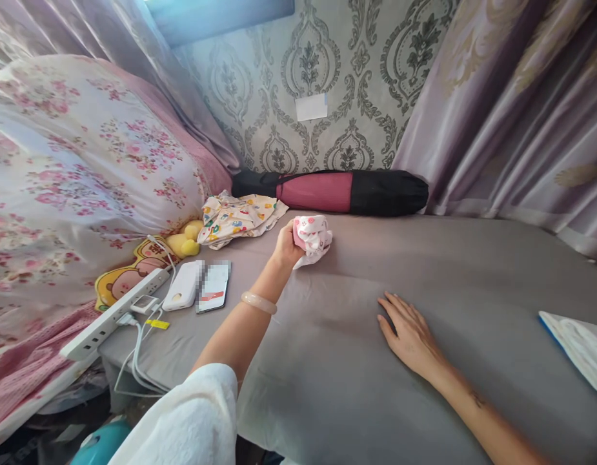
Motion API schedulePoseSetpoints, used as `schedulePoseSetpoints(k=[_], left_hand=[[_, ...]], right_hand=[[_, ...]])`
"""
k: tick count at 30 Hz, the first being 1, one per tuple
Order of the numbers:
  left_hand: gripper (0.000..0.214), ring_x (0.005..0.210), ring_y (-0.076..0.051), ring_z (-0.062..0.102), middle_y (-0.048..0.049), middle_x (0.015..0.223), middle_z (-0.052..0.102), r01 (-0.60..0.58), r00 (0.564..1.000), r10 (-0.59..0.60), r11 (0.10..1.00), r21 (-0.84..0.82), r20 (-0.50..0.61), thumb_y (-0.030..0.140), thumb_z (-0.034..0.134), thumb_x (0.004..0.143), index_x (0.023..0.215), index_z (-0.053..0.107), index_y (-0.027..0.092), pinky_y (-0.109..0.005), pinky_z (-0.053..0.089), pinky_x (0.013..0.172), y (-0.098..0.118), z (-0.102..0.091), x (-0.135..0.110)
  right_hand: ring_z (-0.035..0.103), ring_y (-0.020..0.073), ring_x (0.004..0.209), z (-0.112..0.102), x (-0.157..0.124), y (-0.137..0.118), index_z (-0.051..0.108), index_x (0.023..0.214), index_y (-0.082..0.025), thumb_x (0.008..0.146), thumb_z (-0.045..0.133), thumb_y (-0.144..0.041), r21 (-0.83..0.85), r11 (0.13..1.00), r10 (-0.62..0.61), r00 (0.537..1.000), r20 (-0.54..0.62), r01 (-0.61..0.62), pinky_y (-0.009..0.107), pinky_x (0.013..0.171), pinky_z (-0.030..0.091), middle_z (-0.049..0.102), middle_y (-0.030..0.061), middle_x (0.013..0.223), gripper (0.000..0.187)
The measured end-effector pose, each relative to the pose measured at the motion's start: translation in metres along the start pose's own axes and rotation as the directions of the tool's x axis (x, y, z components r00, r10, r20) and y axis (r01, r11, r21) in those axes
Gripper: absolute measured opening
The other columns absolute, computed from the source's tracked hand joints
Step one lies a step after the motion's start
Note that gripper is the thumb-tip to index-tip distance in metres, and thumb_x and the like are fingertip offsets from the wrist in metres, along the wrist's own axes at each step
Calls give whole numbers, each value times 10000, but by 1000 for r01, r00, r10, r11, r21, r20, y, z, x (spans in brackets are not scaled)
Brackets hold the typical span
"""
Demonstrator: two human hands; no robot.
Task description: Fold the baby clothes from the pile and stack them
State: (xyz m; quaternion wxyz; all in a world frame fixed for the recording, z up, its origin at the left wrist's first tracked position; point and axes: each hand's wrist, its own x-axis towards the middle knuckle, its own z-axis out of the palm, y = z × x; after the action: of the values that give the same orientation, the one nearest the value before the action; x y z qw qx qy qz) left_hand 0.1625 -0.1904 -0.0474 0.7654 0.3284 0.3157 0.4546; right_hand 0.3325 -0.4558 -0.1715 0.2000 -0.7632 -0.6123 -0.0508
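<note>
Head view: across the grey sheet (463, 278), short of the long bag (317, 192), I see the right hand (407, 332) palm down, empty, fingers loose; the left hand (287, 245) clasps a pink-and-white cloth bundle (313, 234). Seemingly it's a handling step; moving on calls for steady fingers.

Single head-worn view, forward and down across grey sheet (322, 355) to patterned wall (312, 64)

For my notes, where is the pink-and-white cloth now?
Near the centre of the head view, the pink-and-white cloth is in the left hand, just below the long bag.
</note>
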Motion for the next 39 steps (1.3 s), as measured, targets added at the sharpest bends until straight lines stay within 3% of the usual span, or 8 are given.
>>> schedulePoseSetpoints(k=[5,7,13,21,26,28,34,39], left_hand=[[150,784,-240,682,-67,769,677,106,971,-99,994,-19,218,296,666,824,835,659,147,-339,549,716,-20,15,-24],[124,723,-202,665,-40,757,659,121,953,-115,993,-3,281,272,692,805,790,628,166,-312,538,681,-26,22,-35],[161,578,-89,549,26,677,554,65,918,-115,988,140,380,211,728,795,734,581,183,-210,449,585,-34,44,-71],[232,604,-97,543,8,692,568,-55,899,-56,970,238,434,333,783,769,742,604,187,-212,437,567,-40,39,-83],[310,704,-98,559,16,755,594,-373,907,250,850,373,338,417,785,743,776,590,179,-210,442,658,-41,27,-103],[340,636,-83,521,31,701,566,-431,895,318,798,421,313,473,732,784,753,567,178,-210,418,613,-46,22,-116],[225,559,-101,522,27,645,564,-353,905,96,715,604,414,376,641,847,757,554,189,-231,394,539,-80,6,-136],[86,819,-161,595,-29,852,629,-452,892,287,546,705,349,218,639,815,834,559,194,-279,469,712,-102,-1,-119]], right_hand=[[668,277,1093,-33,20,-12,618,1271,-226,977,381,-422,265,960,69,995,73,-86,471,940,539,688,113,1227,425],[683,275,1038,-54,31,-26,599,1285,-212,972,401,-451,357,928,118,993,-9,-107,472,904,550,697,107,1197,441],[537,263,1261,-101,56,-67,525,1333,-198,949,479,-527,498,866,113,953,-281,44,446,1064,425,581,117,1369,508],[603,200,851,-91,72,-69,645,1013,-211,900,567,-552,501,864,144,929,-340,49,359,833,491,684,60,966,369],[607,178,744,-80,85,-53,616,918,-212,867,608,-536,566,825,212,921,-328,12,320,742,476,680,29,847,328],[613,176,709,-77,91,-48,600,927,-220,864,607,-528,589,808,246,907,-342,3,304,689,467,678,21,819,314],[575,163,584,-80,105,-48,578,962,-237,882,568,-504,561,827,315,861,-398,-43,279,603,427,620,-30,652,279],[568,174,546,-85,104,-58,575,970,-244,892,530,-537,568,817,376,837,-397,-97,283,578,422,576,-39,587,306]])
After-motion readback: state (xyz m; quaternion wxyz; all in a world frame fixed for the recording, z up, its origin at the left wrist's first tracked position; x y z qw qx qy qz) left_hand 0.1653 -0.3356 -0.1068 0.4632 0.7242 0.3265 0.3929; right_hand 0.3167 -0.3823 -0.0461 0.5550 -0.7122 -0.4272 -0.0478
